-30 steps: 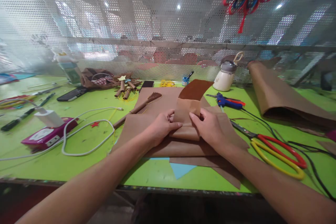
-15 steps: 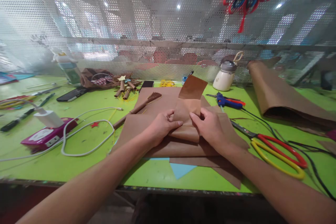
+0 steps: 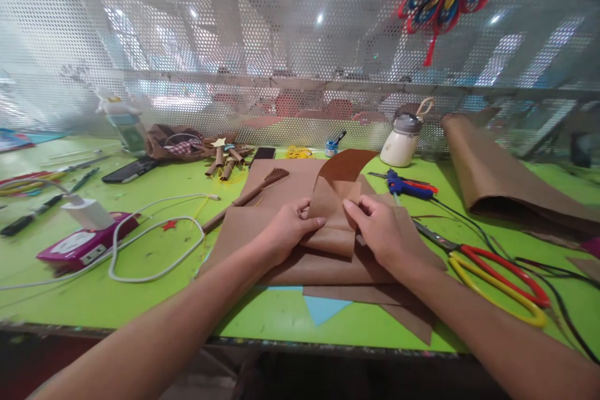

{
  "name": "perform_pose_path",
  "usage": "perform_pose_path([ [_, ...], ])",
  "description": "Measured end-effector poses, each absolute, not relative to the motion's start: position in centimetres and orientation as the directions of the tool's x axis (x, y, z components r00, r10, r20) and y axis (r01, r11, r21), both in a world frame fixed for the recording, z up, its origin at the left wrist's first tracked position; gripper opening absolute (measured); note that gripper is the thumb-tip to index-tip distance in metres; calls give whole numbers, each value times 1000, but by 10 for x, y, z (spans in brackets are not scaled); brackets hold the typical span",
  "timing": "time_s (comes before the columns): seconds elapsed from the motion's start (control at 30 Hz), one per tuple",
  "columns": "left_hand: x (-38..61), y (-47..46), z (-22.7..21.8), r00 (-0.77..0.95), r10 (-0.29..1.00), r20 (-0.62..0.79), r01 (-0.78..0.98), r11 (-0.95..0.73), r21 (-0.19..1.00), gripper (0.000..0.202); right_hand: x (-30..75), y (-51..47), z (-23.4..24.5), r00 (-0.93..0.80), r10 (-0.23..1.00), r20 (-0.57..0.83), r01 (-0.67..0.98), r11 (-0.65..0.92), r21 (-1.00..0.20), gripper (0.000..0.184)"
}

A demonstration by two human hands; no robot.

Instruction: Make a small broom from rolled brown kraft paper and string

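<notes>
A folded strip of brown kraft paper (image 3: pixel 330 206) is held between my two hands, its upper end curling up and to the right. My left hand (image 3: pixel 295 228) pinches its left edge, thumb lying on the front. On the right edge, my right hand (image 3: pixel 375 225) grips the paper between thumb and fingers. Larger brown paper sheets (image 3: pixel 262 225) lie stacked underneath. A rolled paper stick with a fringed end (image 3: pixel 248 195) rests on the sheets at the left. Light blue paper (image 3: pixel 325 307) pokes out below the stack.
Scissors with red and yellow handles (image 3: pixel 497 272) and a blue glue gun (image 3: pixel 407 185) lie at the right. Behind stand a white bottle (image 3: pixel 400 140) and a big brown paper roll (image 3: pixel 510 181). A purple power strip (image 3: pixel 84 240) with a white cable (image 3: pixel 140 276) is at the left.
The strip's upper end has bent over to the right, and its front panel looks more curled. My right hand has shifted very slightly right; my left hand stays nearly in place.
</notes>
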State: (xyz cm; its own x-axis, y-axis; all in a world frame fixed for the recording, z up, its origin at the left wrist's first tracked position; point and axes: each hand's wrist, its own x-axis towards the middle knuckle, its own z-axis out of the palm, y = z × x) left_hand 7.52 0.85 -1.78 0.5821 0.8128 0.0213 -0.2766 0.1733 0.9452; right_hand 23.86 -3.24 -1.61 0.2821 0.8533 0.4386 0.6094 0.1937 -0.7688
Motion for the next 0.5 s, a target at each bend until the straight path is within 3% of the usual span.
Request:
perform_pose_path([
  [0.5, 75, 9, -19, 587, 810, 15, -284, 188, 940, 50, 241, -31, -22, 261, 862, 435, 607, 204, -768, 41],
])
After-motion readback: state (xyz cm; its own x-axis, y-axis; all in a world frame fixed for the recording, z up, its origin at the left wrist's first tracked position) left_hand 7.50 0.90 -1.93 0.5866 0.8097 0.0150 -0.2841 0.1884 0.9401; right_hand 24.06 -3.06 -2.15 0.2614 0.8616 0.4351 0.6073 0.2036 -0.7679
